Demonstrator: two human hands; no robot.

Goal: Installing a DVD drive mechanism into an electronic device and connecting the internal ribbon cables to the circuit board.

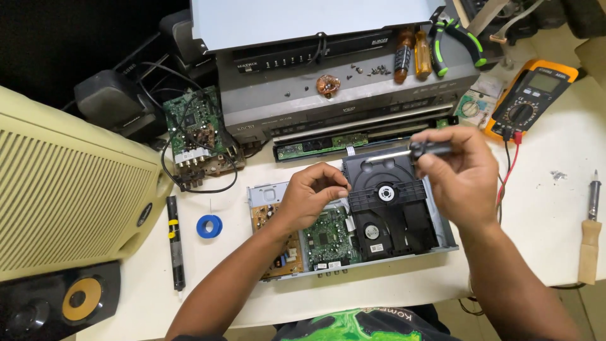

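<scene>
An opened disc player (445, 237) lies on the white table in front of me, its lid off. Inside are a black disc drive (388, 202), a green circuit board (328, 240) and a brown power board (278, 256). My left hand (312, 192) rests with closed fingertips on the drive's left edge, above the green board; I cannot tell if it pinches anything. My right hand (461, 170) is raised over the drive's right rear corner and grips a screwdriver (404, 153) with a black handle, its metal shaft pointing left.
Stacked grey players (353, 88) with loose screws, two screwdrivers and green pliers (457, 41) stand behind. An orange multimeter (530, 95) and a soldering iron (590, 233) lie right. Left are a beige speaker (69, 189), a loose green board (192, 126), blue tape (209, 225) and a black pen-shaped tool (175, 243).
</scene>
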